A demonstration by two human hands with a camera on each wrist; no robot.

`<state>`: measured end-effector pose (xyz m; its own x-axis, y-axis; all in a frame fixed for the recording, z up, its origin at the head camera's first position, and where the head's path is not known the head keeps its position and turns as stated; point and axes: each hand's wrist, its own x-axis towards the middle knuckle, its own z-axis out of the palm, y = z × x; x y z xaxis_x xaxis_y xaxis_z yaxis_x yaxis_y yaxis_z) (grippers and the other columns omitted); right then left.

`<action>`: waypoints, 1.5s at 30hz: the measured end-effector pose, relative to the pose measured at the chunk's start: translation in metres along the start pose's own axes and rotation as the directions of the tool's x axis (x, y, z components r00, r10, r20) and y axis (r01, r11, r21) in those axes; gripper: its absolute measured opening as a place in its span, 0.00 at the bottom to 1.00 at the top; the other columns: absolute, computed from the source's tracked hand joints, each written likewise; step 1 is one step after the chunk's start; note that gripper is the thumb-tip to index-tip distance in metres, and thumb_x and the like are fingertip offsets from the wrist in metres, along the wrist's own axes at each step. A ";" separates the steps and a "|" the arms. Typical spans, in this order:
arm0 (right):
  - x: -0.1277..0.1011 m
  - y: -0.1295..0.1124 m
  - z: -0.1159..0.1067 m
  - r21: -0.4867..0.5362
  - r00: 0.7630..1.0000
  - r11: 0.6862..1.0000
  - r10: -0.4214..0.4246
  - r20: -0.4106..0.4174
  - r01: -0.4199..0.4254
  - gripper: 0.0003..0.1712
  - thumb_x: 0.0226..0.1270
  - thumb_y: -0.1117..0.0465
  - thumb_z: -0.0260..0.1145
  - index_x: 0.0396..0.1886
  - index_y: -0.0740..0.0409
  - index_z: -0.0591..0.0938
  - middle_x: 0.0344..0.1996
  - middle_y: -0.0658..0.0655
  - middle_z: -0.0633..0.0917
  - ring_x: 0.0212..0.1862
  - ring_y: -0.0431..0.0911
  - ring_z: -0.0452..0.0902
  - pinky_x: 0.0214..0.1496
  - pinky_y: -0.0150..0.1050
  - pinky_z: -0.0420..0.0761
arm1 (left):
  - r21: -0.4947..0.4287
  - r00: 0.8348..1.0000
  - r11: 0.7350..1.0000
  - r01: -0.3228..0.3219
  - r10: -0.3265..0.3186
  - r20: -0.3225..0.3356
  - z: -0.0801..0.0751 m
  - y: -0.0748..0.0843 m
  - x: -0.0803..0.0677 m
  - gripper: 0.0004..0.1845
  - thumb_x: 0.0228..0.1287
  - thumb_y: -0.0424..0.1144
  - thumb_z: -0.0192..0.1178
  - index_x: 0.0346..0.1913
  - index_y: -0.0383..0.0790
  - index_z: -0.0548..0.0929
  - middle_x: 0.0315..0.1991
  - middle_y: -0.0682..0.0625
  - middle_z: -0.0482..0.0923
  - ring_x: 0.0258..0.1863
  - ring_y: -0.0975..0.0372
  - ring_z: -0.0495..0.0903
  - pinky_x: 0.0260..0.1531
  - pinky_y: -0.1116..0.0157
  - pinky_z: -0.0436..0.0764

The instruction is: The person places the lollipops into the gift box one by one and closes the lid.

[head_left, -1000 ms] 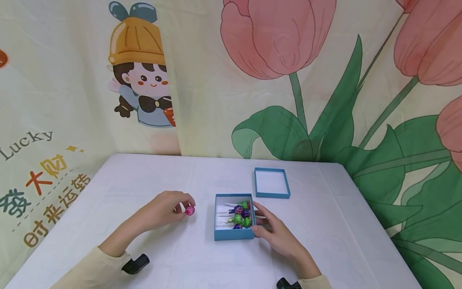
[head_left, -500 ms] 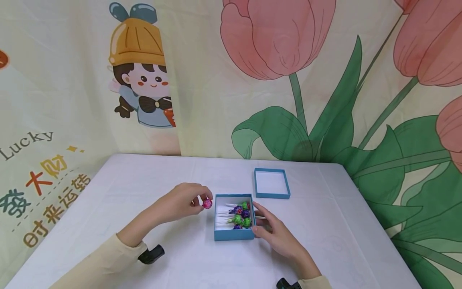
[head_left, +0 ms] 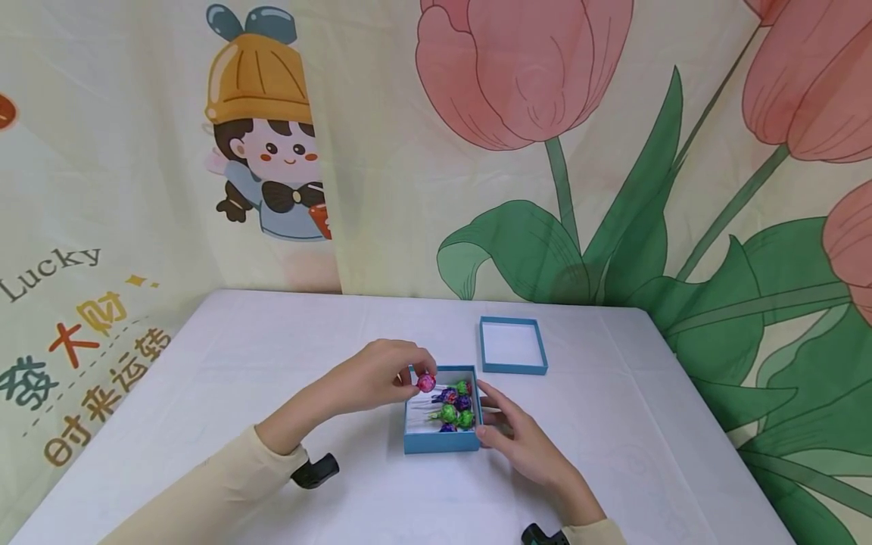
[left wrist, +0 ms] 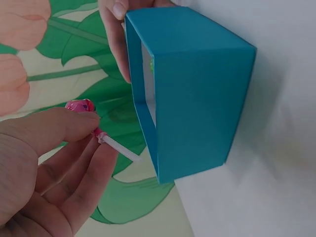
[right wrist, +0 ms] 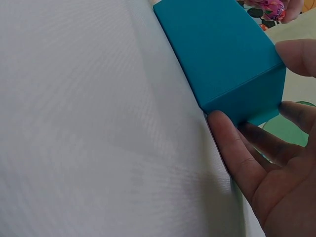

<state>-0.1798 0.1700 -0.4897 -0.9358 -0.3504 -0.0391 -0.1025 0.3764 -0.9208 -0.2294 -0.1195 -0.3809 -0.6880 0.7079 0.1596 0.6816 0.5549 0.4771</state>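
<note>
My left hand [head_left: 384,375] pinches a pink-wrapped lollipop [head_left: 426,382] between thumb and fingers, above the left part of a blue box [head_left: 441,442]. In the left wrist view the lollipop's white stick [left wrist: 121,148] points toward the box's open side. Inside the box lie several lollipops [head_left: 448,412] in green and purple wrappers, heads toward the right, white sticks toward the left. My right hand [head_left: 521,439] rests against the box's right side. The right wrist view shows its thumb [right wrist: 298,57] at an upper corner and its fingertips touching the side wall.
A shallow blue box lid [head_left: 512,369] lies inside-up behind the box, slightly to the right. White cloth covers the table [head_left: 272,333]. A printed curtain [head_left: 381,151] with tulips and a cartoon figure hangs behind its far edge.
My left hand has carried the pink lollipop rightward, from the table left of the box to above the box. The right hand and the box stay where they were.
</note>
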 end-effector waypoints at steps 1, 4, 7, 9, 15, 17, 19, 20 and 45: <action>0.000 0.000 0.000 0.001 1.000 1.000 0.000 0.001 0.000 0.41 0.79 0.49 0.67 0.85 0.36 0.61 0.76 0.62 0.72 0.70 0.57 0.76 0.61 0.48 0.85 | -0.003 1.000 1.000 -0.005 0.005 0.001 0.001 0.001 0.002 0.15 0.67 0.32 0.73 0.52 0.50 0.88 0.43 0.60 0.85 0.35 0.70 0.81 0.40 0.72 0.85; 0.000 0.001 0.000 0.003 1.000 1.000 -0.001 0.005 0.001 0.41 0.79 0.49 0.67 0.85 0.37 0.60 0.76 0.62 0.72 0.70 0.57 0.76 0.61 0.47 0.85 | -0.008 1.000 1.000 -0.013 0.013 0.008 0.005 0.005 0.006 0.15 0.66 0.31 0.73 0.53 0.50 0.88 0.44 0.59 0.86 0.35 0.70 0.81 0.40 0.72 0.84; 0.000 0.001 -0.001 0.006 1.000 1.000 -0.001 0.009 0.001 0.41 0.79 0.49 0.66 0.85 0.37 0.60 0.76 0.62 0.72 0.70 0.57 0.76 0.61 0.48 0.85 | -0.011 1.000 1.000 -0.013 0.014 0.024 0.009 0.008 0.011 0.15 0.67 0.32 0.73 0.53 0.50 0.88 0.45 0.58 0.87 0.35 0.70 0.81 0.39 0.72 0.85; 0.000 0.002 -0.001 0.010 1.000 1.000 -0.003 0.012 0.003 0.41 0.79 0.49 0.66 0.86 0.37 0.60 0.76 0.62 0.72 0.70 0.58 0.76 0.62 0.49 0.85 | -0.016 0.999 1.000 -0.025 0.025 0.035 0.012 0.009 0.013 0.15 0.66 0.31 0.73 0.53 0.48 0.89 0.45 0.56 0.87 0.35 0.69 0.81 0.39 0.72 0.85; 0.000 0.002 0.000 0.016 1.000 1.000 -0.005 0.017 0.005 0.41 0.80 0.50 0.66 0.86 0.37 0.60 0.76 0.62 0.71 0.71 0.59 0.75 0.62 0.50 0.85 | -0.031 0.997 0.998 -0.053 0.054 0.063 0.022 0.009 0.018 0.14 0.66 0.28 0.72 0.52 0.42 0.89 0.43 0.54 0.87 0.34 0.69 0.81 0.39 0.71 0.85; 0.000 0.001 0.000 0.016 1.000 1.000 -0.006 0.020 0.005 0.41 0.80 0.50 0.66 0.86 0.37 0.60 0.76 0.63 0.71 0.71 0.59 0.75 0.62 0.50 0.85 | -0.036 0.996 0.998 -0.058 0.060 0.066 0.024 0.009 0.018 0.13 0.66 0.28 0.72 0.51 0.43 0.89 0.43 0.54 0.87 0.34 0.70 0.81 0.39 0.72 0.84; -0.001 0.001 -0.001 0.015 1.000 1.000 -0.007 0.021 0.006 0.41 0.80 0.50 0.66 0.86 0.38 0.60 0.76 0.63 0.71 0.71 0.59 0.75 0.62 0.49 0.85 | -0.045 0.996 0.997 -0.063 0.066 0.068 0.026 0.009 0.019 0.13 0.65 0.28 0.73 0.50 0.43 0.89 0.43 0.54 0.87 0.34 0.70 0.81 0.38 0.72 0.84; -0.001 0.001 -0.001 0.017 1.000 1.000 -0.006 0.020 0.005 0.41 0.80 0.50 0.66 0.86 0.38 0.60 0.76 0.63 0.71 0.71 0.59 0.75 0.61 0.49 0.85 | -0.051 0.995 0.997 -0.065 0.069 0.070 0.027 0.010 0.019 0.13 0.65 0.28 0.73 0.50 0.43 0.89 0.43 0.54 0.87 0.34 0.70 0.81 0.38 0.72 0.84; -0.002 -0.001 0.000 0.013 1.000 1.000 -0.012 0.023 0.012 0.40 0.80 0.50 0.65 0.86 0.39 0.60 0.76 0.63 0.71 0.70 0.58 0.76 0.60 0.46 0.86 | -0.038 0.987 0.997 -0.067 0.072 0.147 0.047 0.002 0.018 0.12 0.64 0.27 0.72 0.44 0.47 0.86 0.36 0.58 0.83 0.32 0.64 0.80 0.35 0.74 0.81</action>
<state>-0.1779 0.1706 -0.4887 -0.9263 -0.3748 -0.0372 -0.1088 0.3609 -0.9262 -0.2286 -0.0849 -0.4181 -0.5935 0.8023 0.0646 0.7158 0.4893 0.4983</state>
